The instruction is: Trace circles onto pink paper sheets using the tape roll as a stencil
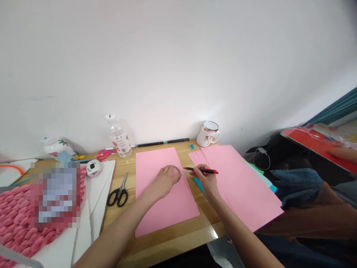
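A sheet of pink paper (158, 219) lies on the wooden table before me. On its right part my left hand (164, 180) presses down a small round object with a clear or silvery rim (178, 175), its fingers covering most of it. Just past the sheet's right edge, my right hand (208, 180) grips a black and red pen (205, 170), whose tip points left toward the round object. More pink sheets (245, 190) are spread under and beside my right forearm. Black-handled scissors (119, 193) rest left of the paper.
Along the wall stand a plastic bottle (120, 139), a white mug (208, 136) and a long black pen-like stick (164, 142). At left, white boards (96, 201) carry pink braided material (16, 212). A person's denim-clad leg (298, 184) is at right.
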{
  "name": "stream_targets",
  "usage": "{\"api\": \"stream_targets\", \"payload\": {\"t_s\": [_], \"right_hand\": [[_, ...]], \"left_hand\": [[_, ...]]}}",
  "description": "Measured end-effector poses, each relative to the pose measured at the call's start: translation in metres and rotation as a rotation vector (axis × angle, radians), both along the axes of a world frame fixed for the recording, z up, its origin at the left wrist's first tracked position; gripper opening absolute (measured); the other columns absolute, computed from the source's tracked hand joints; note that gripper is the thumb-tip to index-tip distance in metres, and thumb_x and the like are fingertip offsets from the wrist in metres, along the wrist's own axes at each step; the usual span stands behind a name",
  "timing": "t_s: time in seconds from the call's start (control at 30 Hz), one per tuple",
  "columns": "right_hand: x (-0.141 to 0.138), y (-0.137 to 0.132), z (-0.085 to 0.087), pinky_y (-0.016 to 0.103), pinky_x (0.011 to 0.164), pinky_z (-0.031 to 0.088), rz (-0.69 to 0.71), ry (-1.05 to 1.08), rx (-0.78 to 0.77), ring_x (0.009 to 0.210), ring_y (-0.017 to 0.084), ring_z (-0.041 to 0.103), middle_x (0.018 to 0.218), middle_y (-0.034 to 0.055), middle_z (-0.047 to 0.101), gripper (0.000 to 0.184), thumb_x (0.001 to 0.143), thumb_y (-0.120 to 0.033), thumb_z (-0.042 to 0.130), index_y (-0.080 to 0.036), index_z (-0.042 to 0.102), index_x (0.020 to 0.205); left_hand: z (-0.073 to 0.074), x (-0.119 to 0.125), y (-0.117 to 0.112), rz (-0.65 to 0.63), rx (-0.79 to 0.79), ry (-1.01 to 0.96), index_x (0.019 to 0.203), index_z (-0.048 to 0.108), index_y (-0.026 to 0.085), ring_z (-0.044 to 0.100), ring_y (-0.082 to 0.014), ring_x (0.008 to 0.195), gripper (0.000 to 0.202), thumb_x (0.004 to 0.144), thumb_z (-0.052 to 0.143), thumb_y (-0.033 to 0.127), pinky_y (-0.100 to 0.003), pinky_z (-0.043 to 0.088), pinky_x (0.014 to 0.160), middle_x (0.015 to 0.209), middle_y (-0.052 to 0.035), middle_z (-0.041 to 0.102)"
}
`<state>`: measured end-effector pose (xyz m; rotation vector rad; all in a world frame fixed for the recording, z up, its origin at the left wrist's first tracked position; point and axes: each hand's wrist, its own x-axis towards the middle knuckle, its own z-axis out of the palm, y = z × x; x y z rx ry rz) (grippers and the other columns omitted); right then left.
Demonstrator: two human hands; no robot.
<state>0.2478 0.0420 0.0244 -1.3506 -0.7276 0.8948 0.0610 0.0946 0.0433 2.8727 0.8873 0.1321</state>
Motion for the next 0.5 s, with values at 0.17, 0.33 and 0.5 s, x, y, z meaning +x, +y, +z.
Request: {"api": "stream_targets", "payload": {"t_s": [0.17, 0.33, 0.5], "right_hand": [[-0.008, -0.008, 0.002, 0.033, 0.068, 0.053, 0.017, -0.136, -0.01, 0.068, 0.02, 0.064, 0.067, 0.003, 0.065, 0.034, 0.071, -0.049, 0.069, -0.017, 0.067, 0.081], [-0.023, -0.014, 0.018, 0.029, 0.057, 0.048, 0.029, -0.111, -0.007, 0.062, 0.018, 0.06, 0.067, 0.0062, 0.067, 0.032, 0.071, -0.048, 0.069, -0.016, 0.069, 0.074], [-0.02, -0.009, 0.006, 0.025, 0.047, 0.039, 0.125, -0.054, -0.045, 0.051, 0.012, 0.05, 0.066, 0.0059, 0.067, 0.038, 0.073, -0.052, 0.068, -0.015, 0.067, 0.077]], "left_hand": [[0.003, 0.0, 0.001, 0.014, -0.05, 0.018, 0.103, 0.053, 0.02, 0.045, -0.0225, 0.099, 0.025, 0.09, 0.037, 0.006, -0.034, 0.037, 0.08, 0.115, -0.0075, 0.052], [0.007, 0.001, 0.0, 0.023, -0.096, -0.006, 0.1, 0.055, 0.021, 0.046, -0.022, 0.101, 0.02, 0.094, 0.038, 0.014, -0.034, 0.037, 0.084, 0.115, -0.0059, 0.053], [0.006, 0.001, 0.004, 0.028, -0.123, 0.008, 0.102, 0.058, 0.022, 0.045, -0.0221, 0.101, 0.021, 0.095, 0.038, 0.02, -0.034, 0.036, 0.085, 0.111, -0.0068, 0.052]]}}
